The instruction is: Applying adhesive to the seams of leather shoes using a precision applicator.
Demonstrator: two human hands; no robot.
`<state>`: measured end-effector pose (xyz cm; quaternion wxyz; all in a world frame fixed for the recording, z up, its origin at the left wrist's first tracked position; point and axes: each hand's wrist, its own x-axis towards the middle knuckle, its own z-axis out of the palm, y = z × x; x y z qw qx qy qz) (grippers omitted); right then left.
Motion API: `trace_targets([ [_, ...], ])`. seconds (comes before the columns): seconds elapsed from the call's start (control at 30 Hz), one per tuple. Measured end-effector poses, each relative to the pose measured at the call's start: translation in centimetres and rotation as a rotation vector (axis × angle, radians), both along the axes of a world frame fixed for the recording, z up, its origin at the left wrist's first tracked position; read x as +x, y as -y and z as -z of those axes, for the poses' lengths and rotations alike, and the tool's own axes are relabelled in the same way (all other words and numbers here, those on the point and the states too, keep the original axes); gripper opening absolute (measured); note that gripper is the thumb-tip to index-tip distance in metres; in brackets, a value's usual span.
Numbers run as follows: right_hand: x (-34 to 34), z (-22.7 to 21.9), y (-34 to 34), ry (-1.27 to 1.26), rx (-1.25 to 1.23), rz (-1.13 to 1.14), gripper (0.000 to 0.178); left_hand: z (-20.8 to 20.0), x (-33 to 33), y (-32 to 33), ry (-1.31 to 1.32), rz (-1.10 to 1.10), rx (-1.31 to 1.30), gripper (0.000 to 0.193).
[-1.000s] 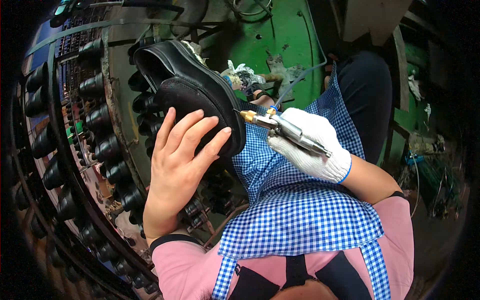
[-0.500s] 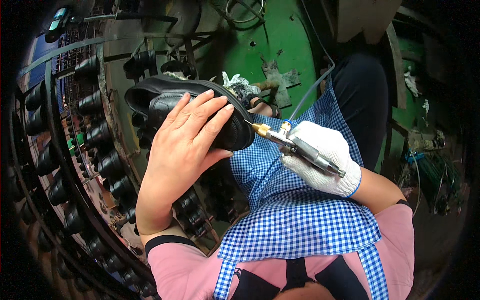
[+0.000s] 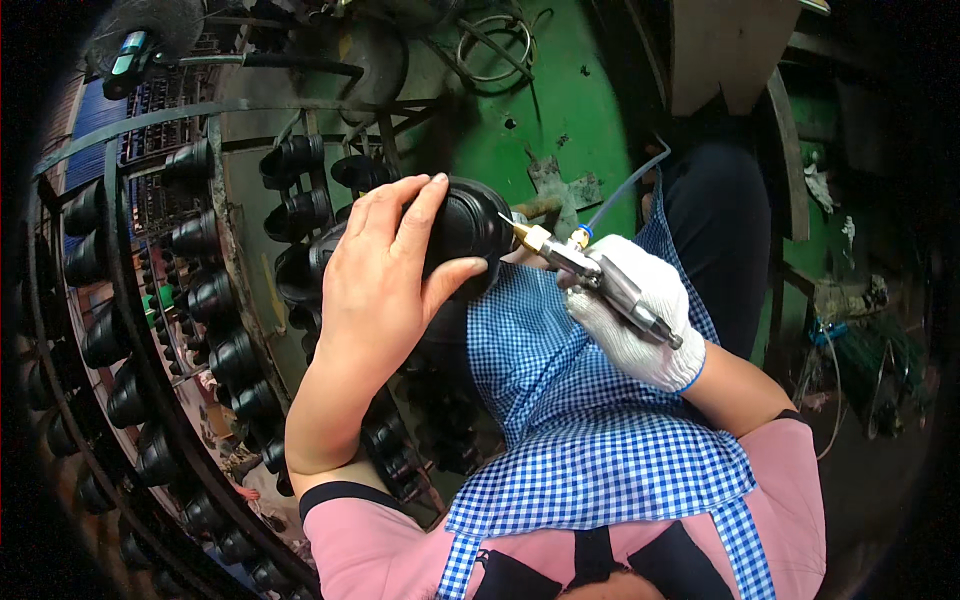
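My bare left hand [image 3: 385, 255] is wrapped over a black leather shoe [image 3: 470, 228], fingers across its top and thumb along the near side. The shoe's rounded end points right; much of the rest is behind the hand. In a white knitted glove, my right hand [image 3: 640, 310] grips a metal spray gun [image 3: 610, 288] with a brass-coloured nozzle. Its thin tip lies at the edge of the shoe's rounded end; whether it touches I cannot tell. A grey-blue air hose [image 3: 625, 188] runs from a blue-ringed fitting on the gun.
Metal racks [image 3: 118, 200] full of black shoes curve along the left side. A coiled hose [image 3: 497, 48] lies on the green surface at the back. On the right are a wooden board [image 3: 735, 55] and tangled cords [image 3: 880, 360]. My blue checked apron [image 3: 590, 460] covers my lap.
The shoe has been turned in my left hand, so its rounded end now shows more from the front. The spray gun has shifted slightly, its tip still by the shoe's edge.
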<state>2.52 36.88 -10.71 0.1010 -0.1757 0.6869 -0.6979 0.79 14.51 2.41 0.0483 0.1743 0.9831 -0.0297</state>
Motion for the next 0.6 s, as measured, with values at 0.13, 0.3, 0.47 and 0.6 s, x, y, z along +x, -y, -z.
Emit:
trace_targets([
  [0.13, -1.4, 0.4, 1.9, -0.080, 0.016, 0.092, 0.016, 0.3, -1.2, 0.1, -0.056, -0.065, -0.070, 0.061],
  [0.3, -3.3, 0.7, 4.8, -0.166, -0.086, 0.201, 0.017, 0.7, -3.0, 0.7, -0.135, -0.111, -0.197, 0.045],
  [0.47, -4.6, 0.5, 7.7, -0.193, -0.074, 0.238, 0.016, 0.2, -4.9, 1.8, -0.076, -0.172, -0.261, 0.041],
  [0.6, -5.0, 0.8, 9.3, -0.154, -0.093, 0.243, 0.017, -0.2, -5.9, 1.9, 0.016, -0.270, -0.315, 0.045],
])
